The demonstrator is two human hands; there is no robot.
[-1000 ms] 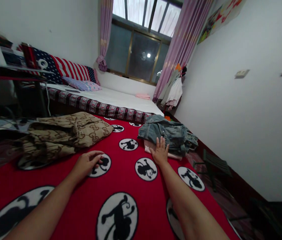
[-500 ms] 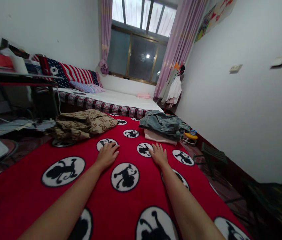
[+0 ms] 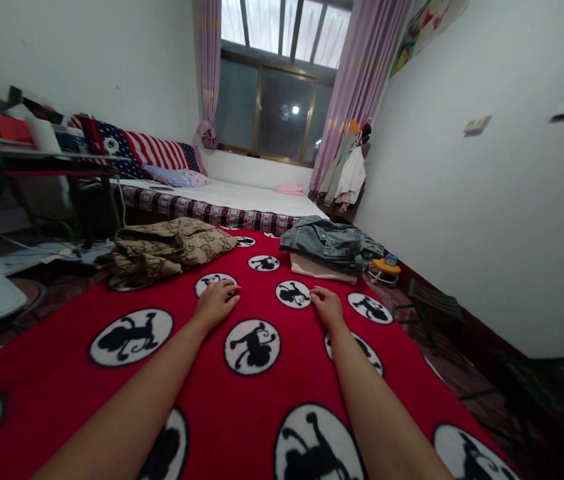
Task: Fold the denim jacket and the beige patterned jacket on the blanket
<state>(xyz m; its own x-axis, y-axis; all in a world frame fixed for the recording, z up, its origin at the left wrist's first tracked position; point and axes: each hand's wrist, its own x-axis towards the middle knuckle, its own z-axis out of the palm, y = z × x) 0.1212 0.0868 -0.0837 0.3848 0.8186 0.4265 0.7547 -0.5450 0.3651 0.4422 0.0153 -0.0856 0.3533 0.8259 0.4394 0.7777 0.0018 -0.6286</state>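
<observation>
My left hand rests palm down on a red blanket printed with black monkey figures in white circles. Its fingers are apart, and nothing is in them. Over the same blanket, my right hand is loosely bent, fingertips pointing left beside one white circle, and it too holds nothing. Beyond the left hand lies a crumpled tan garment with a brown pattern. Ahead of the right hand sits a folded blue denim garment, on top of a pale pink folded cloth.
A bed with a white sheet and pillows stands under the window. At the left is a cluttered desk. Along the right wall are a yellow-topped stool and a dark green folding stool. Clothes hang by the curtain.
My right hand has shifted slightly right, and its fingers have gone from spread to bent. My left hand stays nearly in place. The view has tilted a little.
</observation>
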